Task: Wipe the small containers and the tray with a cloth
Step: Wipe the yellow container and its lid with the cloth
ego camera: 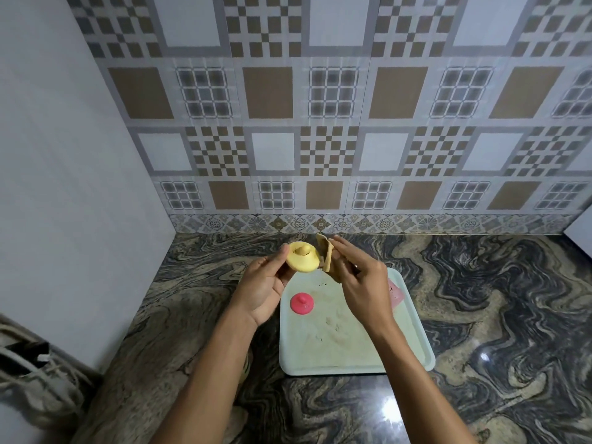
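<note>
A home kitchen: swirled stone counter [480, 283] beneath a patterned tile backsplash [320, 123].

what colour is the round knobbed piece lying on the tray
Pinkish red: the knobbed piece on the tray, head view.

No words, numbers, labels or brand marks can be read anywhere. The wall tiles [320, 91] across the upper frame carry only checked and square patterns. At centre, the yellow container [302, 259], the red container [301, 303] and the tray [427, 354] show plain, unmarked surfaces.
</note>
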